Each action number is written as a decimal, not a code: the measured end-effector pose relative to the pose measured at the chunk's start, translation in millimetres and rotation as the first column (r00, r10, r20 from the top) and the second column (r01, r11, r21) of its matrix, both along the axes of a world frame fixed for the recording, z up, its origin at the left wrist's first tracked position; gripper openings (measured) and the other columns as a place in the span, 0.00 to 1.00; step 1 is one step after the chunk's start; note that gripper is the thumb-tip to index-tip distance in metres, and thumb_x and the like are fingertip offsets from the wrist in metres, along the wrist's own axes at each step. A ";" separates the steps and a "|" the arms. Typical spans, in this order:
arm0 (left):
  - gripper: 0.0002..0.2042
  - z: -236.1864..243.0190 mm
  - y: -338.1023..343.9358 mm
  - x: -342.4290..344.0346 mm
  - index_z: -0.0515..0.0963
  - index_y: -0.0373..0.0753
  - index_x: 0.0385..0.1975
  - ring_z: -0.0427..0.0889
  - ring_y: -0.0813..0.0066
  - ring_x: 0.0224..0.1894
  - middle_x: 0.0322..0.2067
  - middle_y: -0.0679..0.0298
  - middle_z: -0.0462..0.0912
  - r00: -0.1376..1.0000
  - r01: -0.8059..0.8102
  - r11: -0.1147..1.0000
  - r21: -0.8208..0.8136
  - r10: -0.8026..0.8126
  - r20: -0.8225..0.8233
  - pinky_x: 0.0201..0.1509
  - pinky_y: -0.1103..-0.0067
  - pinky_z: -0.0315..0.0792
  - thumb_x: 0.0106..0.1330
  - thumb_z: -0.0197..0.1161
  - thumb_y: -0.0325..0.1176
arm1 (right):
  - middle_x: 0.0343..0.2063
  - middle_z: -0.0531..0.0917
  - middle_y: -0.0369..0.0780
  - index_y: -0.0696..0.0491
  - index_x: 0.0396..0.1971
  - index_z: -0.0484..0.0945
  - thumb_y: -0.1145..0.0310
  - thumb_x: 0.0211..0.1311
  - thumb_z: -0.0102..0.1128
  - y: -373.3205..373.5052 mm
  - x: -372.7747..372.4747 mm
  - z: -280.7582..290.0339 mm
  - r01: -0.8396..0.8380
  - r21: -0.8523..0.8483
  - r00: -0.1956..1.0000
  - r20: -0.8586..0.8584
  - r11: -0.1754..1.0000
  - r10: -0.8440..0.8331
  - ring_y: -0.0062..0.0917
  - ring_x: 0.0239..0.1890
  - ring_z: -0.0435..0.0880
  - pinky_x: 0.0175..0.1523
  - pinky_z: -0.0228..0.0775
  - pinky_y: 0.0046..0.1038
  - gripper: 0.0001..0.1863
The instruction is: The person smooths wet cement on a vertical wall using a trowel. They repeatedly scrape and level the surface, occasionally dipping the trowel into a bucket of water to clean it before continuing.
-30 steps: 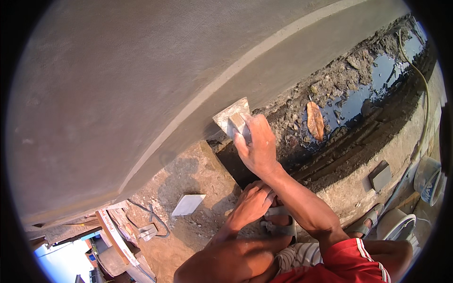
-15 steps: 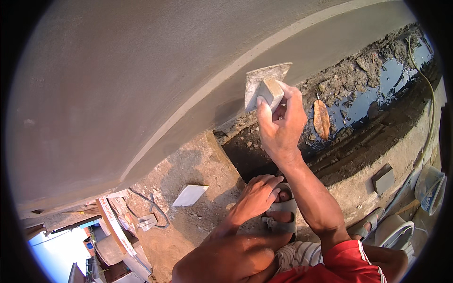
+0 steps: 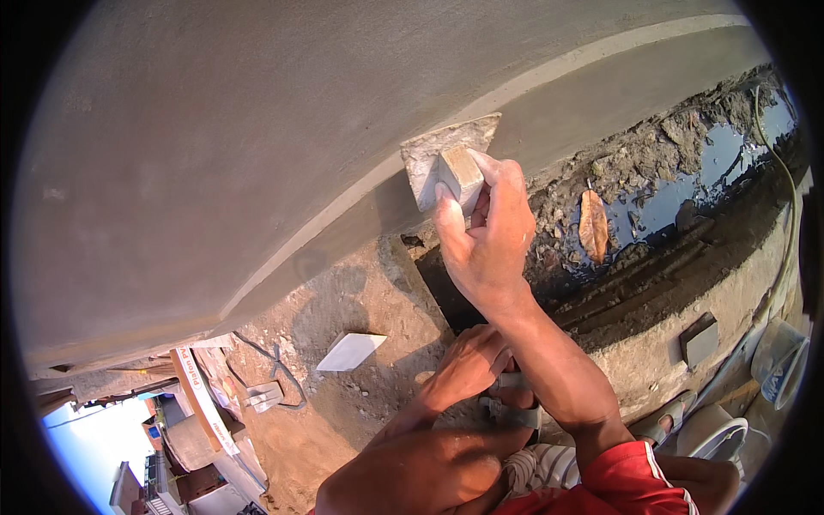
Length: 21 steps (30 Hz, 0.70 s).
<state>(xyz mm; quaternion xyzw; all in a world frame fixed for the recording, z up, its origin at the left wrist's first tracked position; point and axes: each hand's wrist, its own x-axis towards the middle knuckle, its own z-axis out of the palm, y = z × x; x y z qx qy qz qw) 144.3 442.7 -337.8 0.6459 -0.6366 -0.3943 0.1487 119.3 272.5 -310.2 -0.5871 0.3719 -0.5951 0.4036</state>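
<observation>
A plastering float (image 3: 425,163) with a block handle is in my right hand (image 3: 489,227), thumb on one side of the block and fingers round the other. Its thin, mortar-smeared plate lies against or very close to the grey plastered wall (image 3: 223,163), across the pale raised band (image 3: 335,215) that runs along the wall's lower part. My left hand (image 3: 468,365) hangs loosely near my sandalled foot, holding nothing that I can see. Its fingers are partly hidden behind my right forearm.
A pale flat tile-like piece (image 3: 352,352) lies on the sandy ground. Right of my arm runs a muddy ditch with water (image 3: 661,206) and a dry leaf (image 3: 593,226). On its concrete edge sit a dark block (image 3: 699,340) and a hose (image 3: 785,223), with buckets (image 3: 712,433) beyond.
My right hand has moved the float left along the wall, and its plate now overlaps the pale band. My left hand stays low, its fingers drawn in slightly. The view has shifted a little.
</observation>
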 end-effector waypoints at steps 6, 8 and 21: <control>0.08 -4.9 -5.8 -2.8 0.78 0.32 0.37 0.80 0.44 0.42 0.34 0.46 0.81 0.994 -0.023 0.996 0.089 0.032 -0.101 0.46 0.59 0.73 0.64 0.58 0.29 | 0.35 0.71 0.48 0.62 0.52 0.71 0.78 0.51 0.63 27.6 16.1 -40.9 -0.112 -0.011 0.969 -0.222 0.994 0.107 0.43 0.38 0.74 0.42 0.70 0.41 0.25; 0.09 -4.4 -3.2 0.4 0.79 0.31 0.40 0.80 0.45 0.43 0.37 0.46 0.81 1.000 0.000 1.000 0.010 0.000 -0.006 0.48 0.59 0.73 0.64 0.58 0.29 | 0.35 0.72 0.49 0.62 0.51 0.72 0.78 0.51 0.64 27.9 -5.0 -49.9 -0.094 0.013 0.975 -0.201 0.995 0.095 0.44 0.38 0.75 0.42 0.71 0.40 0.24; 0.17 -1.4 -4.2 -6.0 0.76 0.33 0.55 0.78 0.49 0.50 0.46 0.50 0.80 0.996 0.065 0.998 0.003 -0.065 0.053 0.57 0.61 0.72 0.68 0.59 0.31 | 0.34 0.74 0.48 0.62 0.49 0.73 0.78 0.54 0.63 -6.6 -44.4 -58.6 -0.014 0.062 0.981 -0.190 0.998 0.026 0.42 0.35 0.77 0.41 0.72 0.39 0.20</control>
